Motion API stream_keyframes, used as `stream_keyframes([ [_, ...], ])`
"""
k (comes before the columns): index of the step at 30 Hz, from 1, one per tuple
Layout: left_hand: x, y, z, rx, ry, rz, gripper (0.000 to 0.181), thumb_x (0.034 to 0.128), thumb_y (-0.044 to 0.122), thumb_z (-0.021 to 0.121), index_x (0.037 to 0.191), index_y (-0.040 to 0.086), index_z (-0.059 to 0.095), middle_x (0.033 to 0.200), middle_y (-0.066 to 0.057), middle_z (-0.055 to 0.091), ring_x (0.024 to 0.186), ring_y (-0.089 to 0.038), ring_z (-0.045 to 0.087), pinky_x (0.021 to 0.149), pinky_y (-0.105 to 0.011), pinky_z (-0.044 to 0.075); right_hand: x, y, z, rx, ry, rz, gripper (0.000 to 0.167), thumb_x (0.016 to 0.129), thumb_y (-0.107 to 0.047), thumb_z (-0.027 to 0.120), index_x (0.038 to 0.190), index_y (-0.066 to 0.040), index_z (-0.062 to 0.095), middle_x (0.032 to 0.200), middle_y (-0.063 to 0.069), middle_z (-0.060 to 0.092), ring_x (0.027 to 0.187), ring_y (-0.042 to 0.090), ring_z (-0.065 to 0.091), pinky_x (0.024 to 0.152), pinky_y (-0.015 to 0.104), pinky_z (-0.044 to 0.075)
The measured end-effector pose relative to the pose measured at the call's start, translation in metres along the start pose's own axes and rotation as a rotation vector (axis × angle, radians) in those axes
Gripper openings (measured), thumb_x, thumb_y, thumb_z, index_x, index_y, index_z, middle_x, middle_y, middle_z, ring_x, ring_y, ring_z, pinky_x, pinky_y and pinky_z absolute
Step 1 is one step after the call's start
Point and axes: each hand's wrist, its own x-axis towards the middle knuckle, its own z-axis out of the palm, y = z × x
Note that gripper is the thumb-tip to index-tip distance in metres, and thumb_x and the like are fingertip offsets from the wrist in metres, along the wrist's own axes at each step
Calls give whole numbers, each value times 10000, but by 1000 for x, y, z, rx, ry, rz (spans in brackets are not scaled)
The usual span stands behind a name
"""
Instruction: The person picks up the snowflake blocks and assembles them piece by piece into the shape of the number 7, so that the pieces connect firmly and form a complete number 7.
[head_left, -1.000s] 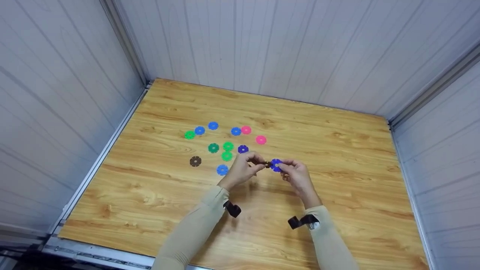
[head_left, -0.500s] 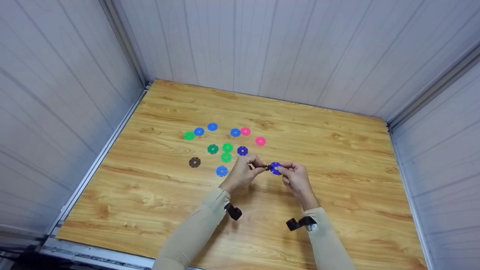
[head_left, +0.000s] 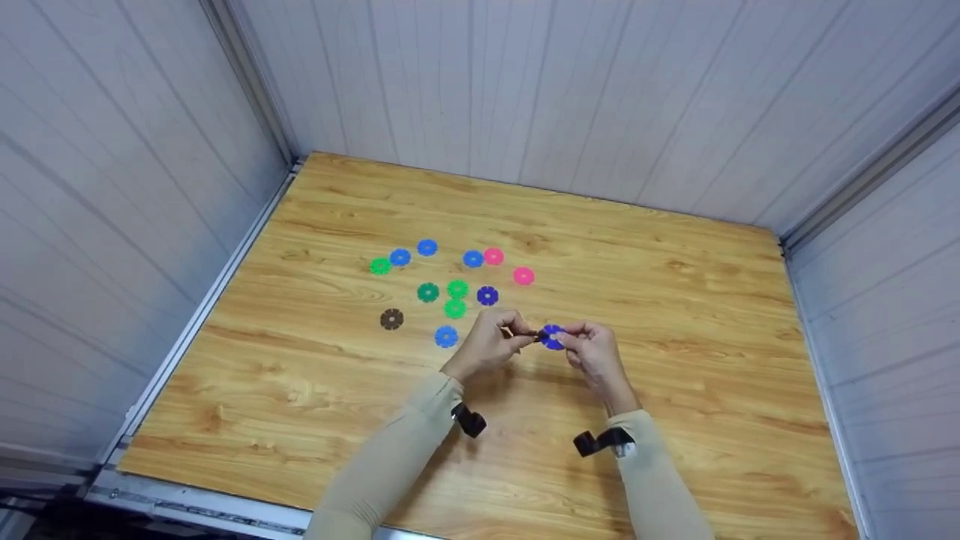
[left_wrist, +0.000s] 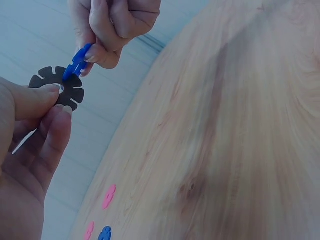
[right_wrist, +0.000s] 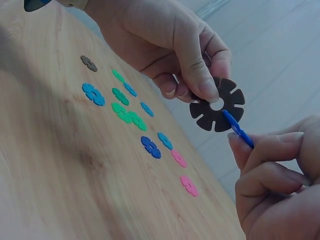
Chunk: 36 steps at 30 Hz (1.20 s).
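Seen from the head, the left hand pinches a brown slotted disc at its 3 o'clock, the right hand a blue slotted disc at its 9 o'clock — the 2 meeting crosswise.

Across the frame's right side, bare wooden tabletop is leaving a hand room to pass, with a pale wall blocking the far edge. Near centre, the left hand and right hand are standing in the way, a brown disc and a blue disc bridging their gap. Loose flat discs are cluttering the wood, mostly left of centre.
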Motion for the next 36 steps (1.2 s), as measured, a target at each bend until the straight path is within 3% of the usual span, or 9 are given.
stream_keyframes([
  [4, 2, 1, 3, 18, 3, 36, 86, 850, -9, 761, 794, 5, 698, 804, -101, 677, 669, -200, 595, 570, -244, 499, 2, 1, 0, -14, -13, 0, 85, 886, 148, 612, 875, 64, 605, 674, 50, 604, 411, 47, 362, 388, 163, 248],
  [10, 8, 6, 6, 90, -35, 45, 63, 871, 63, 762, 826, 68, 719, 796, -9, 667, 682, -112, 588, 576, -256, 517, -2, 1, -10, 32, -20, 41, 79, 915, 107, 611, 900, 30, 599, 640, 35, 565, 421, 57, 383, 379, 160, 248],
  [19, 8, -2, 8, 126, 18, 55, 43, 888, 89, 752, 881, 74, 713, 841, 30, 670, 745, -85, 604, 642, -382, 542, 2, 1, -13, 36, -56, 30, 137, 929, 51, 625, 1036, 72, 542, 658, 43, 570, 431, 54, 402, 380, 160, 253],
  [23, 7, -3, 4, 142, 3, 42, 55, 902, 103, 741, 914, 69, 700, 882, 30, 667, 755, -92, 590, 663, -354, 537, 3, 1, -13, 42, -53, 25, 124, 932, 55, 616, 1044, 60, 562, 653, 45, 586, 418, 48, 398, 365, 161, 243],
  [29, 2, -6, -12, 172, -20, 13, 147, 890, 95, 750, 1006, 46, 676, 961, -45, 639, 772, -131, 587, 662, -309, 528, 3, 2, -14, 75, -18, 15, 135, 938, 35, 628, 1056, 54, 566, 644, 47, 598, 403, 50, 399, 350, 157, 231],
  [36, -12, -12, -49, 230, 30, -51, 216, 879, 69, 751, 1074, 56, 658, 1043, -158, 612, 784, -173, 580, 662, -271, 512, 3, 1, -17, 86, -26, 33, 146, 956, 5, 622, 1082, 29, 553, 688, 29, 635, 420, 48, 411, 365, 162, 237],
])
